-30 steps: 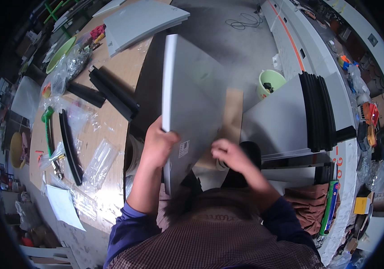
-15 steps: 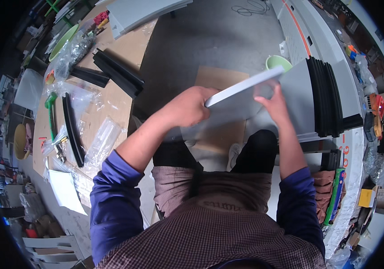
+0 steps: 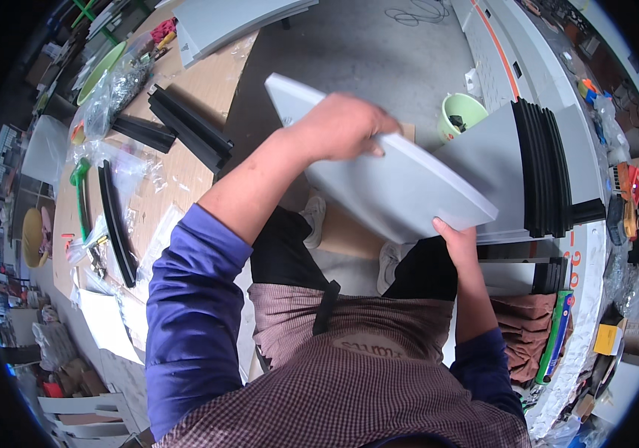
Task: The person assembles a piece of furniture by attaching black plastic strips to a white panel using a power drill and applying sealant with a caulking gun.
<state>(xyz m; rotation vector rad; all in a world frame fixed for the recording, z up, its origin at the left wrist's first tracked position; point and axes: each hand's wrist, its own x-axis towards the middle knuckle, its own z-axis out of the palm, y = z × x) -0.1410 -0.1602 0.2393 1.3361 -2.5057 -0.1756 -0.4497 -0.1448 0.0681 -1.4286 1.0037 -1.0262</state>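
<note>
Currently, I see left hand [image 3: 345, 127] clasping grey panel [image 3: 386, 193] at its twelve o'clock, right hand [image 3: 461, 243] gripping at four o'clock.

Board [image 3: 379, 187] pale grey, its edge white; sleeves [image 3: 192, 313] purple-blue; apron [image 3: 334, 403] finely checked, dark brown on pinkish — 1 pale oval patch [image 3: 371, 346] at the waist; trousers [image 3: 278, 254] black; 2 shoes [image 3: 314, 222] whitish; strips [image 3: 540, 172] black; bucket [image 3: 444, 123] pale green; table [image 3: 218, 78] light tan; cloth [image 3: 517, 328] brown — box [image 3: 605, 340] yellow.
</note>
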